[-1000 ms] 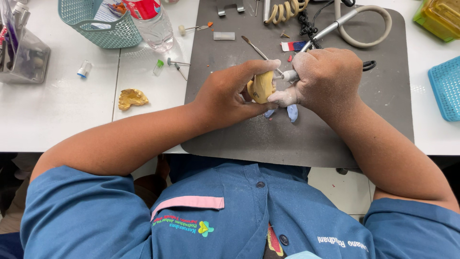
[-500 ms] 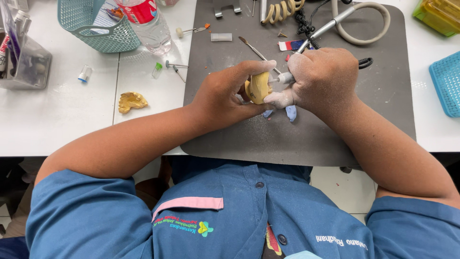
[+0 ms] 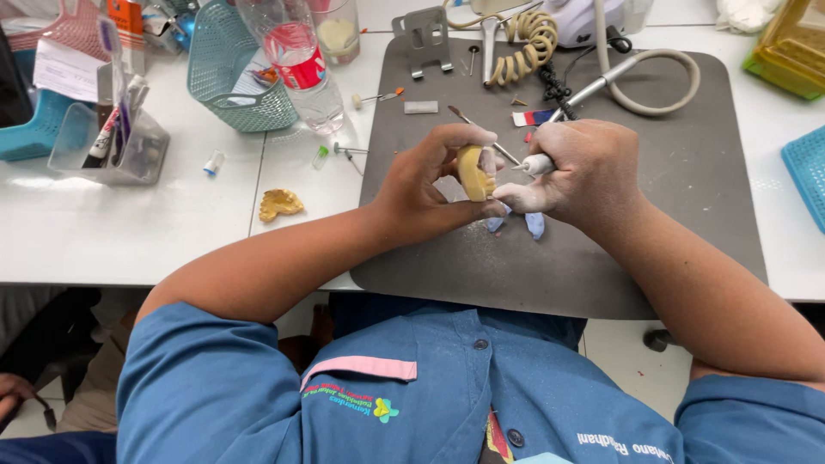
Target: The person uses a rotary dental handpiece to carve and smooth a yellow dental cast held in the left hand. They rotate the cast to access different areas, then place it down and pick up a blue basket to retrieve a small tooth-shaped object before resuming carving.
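At the far left we see a clear plastic organiser with pens standing in it on the white table, and beside it a teal mesh basket and a clear plastic bottle with a red label. A small yellow dental cast lies alone on the white surface, well apart from the hands.

Our left forearm comes in from the lower left and crosses onto the dark grey mat. The left hand is curled, its thumb and fingers pinching a yellow dental model by its edges and holding it upright just above the mat, near the mat's middle.

Just right of the model, our right hand is closed into a fist around a slim white handpiece, whose thin tip points left and sits at the model's edge; whether it touches, we cannot tell. The right hand is dusted with pale powder. Two small blue-grey pieces lie on the mat under the hands.

Further back on the mat we see a small metal stand, a coiled beige cord and a grey hose looping round. At the right edge sit a yellow-green box and a blue mesh tray on the white table. A blue work shirt fills the bottom.
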